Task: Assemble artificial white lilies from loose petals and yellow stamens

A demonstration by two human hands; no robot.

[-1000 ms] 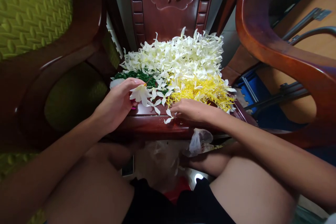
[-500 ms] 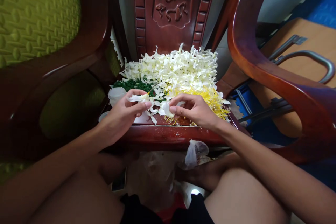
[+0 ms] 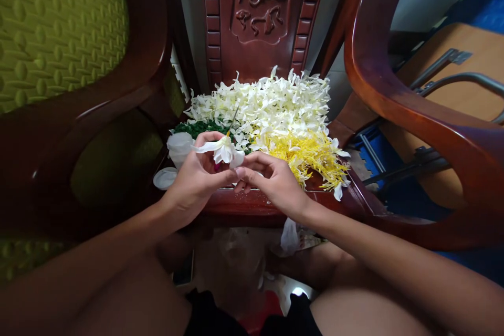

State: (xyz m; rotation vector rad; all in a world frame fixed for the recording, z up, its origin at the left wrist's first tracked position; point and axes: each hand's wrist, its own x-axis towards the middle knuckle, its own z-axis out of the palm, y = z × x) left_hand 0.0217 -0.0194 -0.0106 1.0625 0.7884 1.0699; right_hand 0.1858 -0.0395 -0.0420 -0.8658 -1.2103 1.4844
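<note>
My left hand [image 3: 195, 176] is closed around a white artificial flower [image 3: 223, 150], from which a thin dark stem with a yellow base sticks up. Close against it, my right hand [image 3: 277, 181] pinches a white petal piece [image 3: 237, 159] at the flower's lower right side. The fingertips of both hands meet there, partly hiding what they grip. Behind them lies a heap of white petal pieces [image 3: 271, 100] on the wooden chair. Yellow stamen strands [image 3: 315, 155] are piled to the right, and small green pieces [image 3: 192, 128] to the left.
A whitish plastic cup [image 3: 179, 147] and a round white dish [image 3: 164, 178] stand left of my hands. The carved chair back [image 3: 260, 52] rises behind the heap. Curved wooden armrests [image 3: 374, 89] flank the seat. A clear plastic bag [image 3: 290, 237] hangs below the front edge.
My right hand has moved left, bringing the petal piece against the flower in my left hand. The flower has turned so its stem points upward.
</note>
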